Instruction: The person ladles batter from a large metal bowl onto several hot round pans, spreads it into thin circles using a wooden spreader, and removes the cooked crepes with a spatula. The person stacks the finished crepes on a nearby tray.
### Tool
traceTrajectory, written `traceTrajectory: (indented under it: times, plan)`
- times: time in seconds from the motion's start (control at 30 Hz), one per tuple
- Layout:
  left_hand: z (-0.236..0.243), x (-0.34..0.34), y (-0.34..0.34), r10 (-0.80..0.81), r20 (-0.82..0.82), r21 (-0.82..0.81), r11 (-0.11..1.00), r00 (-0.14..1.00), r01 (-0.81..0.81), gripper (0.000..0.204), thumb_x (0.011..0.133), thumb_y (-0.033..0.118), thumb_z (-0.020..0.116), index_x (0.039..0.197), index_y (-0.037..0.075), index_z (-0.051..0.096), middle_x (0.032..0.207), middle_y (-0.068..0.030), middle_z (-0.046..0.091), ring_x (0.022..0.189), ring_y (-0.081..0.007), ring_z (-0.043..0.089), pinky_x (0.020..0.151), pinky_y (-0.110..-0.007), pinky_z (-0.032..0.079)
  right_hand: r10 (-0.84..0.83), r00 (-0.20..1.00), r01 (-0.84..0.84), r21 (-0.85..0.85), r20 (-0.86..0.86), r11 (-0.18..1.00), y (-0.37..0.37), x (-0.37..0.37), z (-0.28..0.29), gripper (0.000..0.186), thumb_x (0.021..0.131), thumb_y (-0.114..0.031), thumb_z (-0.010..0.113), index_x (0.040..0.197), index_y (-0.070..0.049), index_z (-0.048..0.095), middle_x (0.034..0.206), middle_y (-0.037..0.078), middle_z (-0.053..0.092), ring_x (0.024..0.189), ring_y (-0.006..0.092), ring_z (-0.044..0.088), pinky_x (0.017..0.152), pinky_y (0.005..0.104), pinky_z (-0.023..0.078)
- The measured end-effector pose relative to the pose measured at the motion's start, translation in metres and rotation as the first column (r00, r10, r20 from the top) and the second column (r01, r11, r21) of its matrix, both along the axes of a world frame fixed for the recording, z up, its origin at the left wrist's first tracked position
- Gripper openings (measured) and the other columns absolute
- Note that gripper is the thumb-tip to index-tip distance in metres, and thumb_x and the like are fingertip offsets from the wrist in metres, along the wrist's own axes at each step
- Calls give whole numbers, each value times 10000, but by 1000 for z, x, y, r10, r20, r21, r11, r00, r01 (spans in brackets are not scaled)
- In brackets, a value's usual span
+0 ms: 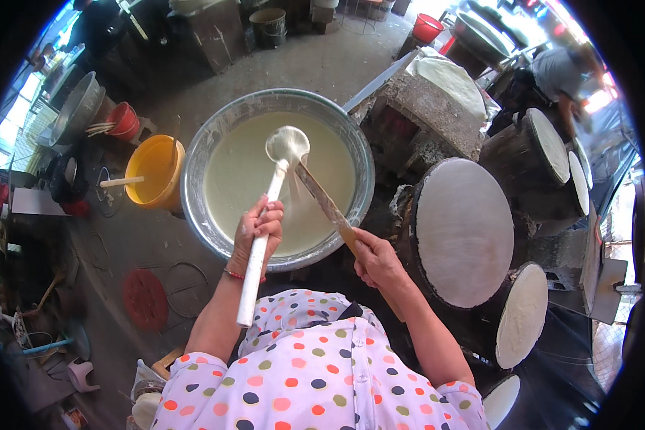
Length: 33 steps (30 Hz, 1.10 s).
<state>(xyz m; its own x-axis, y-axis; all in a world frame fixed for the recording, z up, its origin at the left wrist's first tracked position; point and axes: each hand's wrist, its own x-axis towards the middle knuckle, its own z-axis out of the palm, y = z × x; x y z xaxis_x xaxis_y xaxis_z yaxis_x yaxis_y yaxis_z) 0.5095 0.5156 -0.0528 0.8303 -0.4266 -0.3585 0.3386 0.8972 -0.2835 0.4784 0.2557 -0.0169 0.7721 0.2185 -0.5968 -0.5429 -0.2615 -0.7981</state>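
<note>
My left hand (pixel 259 231) is closed around the white handle of a ladle (pixel 252 276), whose round bowl is raised over a large metal basin (pixel 192 175). Pale, creamy liquid (pixel 233 168) lies in the basin. In my right hand (pixel 378 261) is a flat wooden stick (pixel 321 195), gripped with the fingers wrapped round it. Its far end meets the edge of the ladle's bowl, and its near end runs back under my right forearm. Whether the ladle holds any liquid, I cannot tell.
To the right stand several drum-like stoves with round pale tops (pixel 464 233). A yellow bucket (pixel 150 175) with stick handles is left of the basin. Farther right, a cloth-topped block (pixel 448 79) stands near another person (pixel 562 75). A red disc (pixel 145 299) lies on the floor.
</note>
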Motion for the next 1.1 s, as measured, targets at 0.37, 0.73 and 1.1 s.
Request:
traceTrajectory:
  times: [0.37, 0.73, 1.1]
  plan:
    - [221, 33, 13, -195, 701, 688, 438, 686, -578, 236, 1016, 289, 427, 898, 86, 415, 525, 58, 292, 356, -9, 270, 308, -142, 251, -110, 632, -24, 161, 767, 987, 23, 59, 102, 358, 987, -170, 490, 1340, -115, 510, 675, -14, 503, 538, 49, 455, 472, 201, 372]
    - [123, 1, -40, -46, 224, -156, 984, 974, 83, 189, 1016, 170, 384, 912, 14, 362, 686, -4, 358, 470, -66, 381, 315, -200, 381, 336, 294, 530, -445, 895, 721, -42, 18, 7, 448, 805, -141, 691, 1202, -340, 630, 735, 22, 539, 630, 194, 595, 550, 358, 488]
    - [159, -16, -220, -462, 140, -528, 714, 876, 461, 201, 991, 123, 383, 855, -24, 362, 809, -72, 400, 502, -101, 437, 315, -240, 432, -105, 533, 749, -411, 839, 519, -182, -195, -51, 401, 827, 23, 654, 1213, -84, 633, 800, 57, 598, 679, 126, 530, 644, 260, 465]
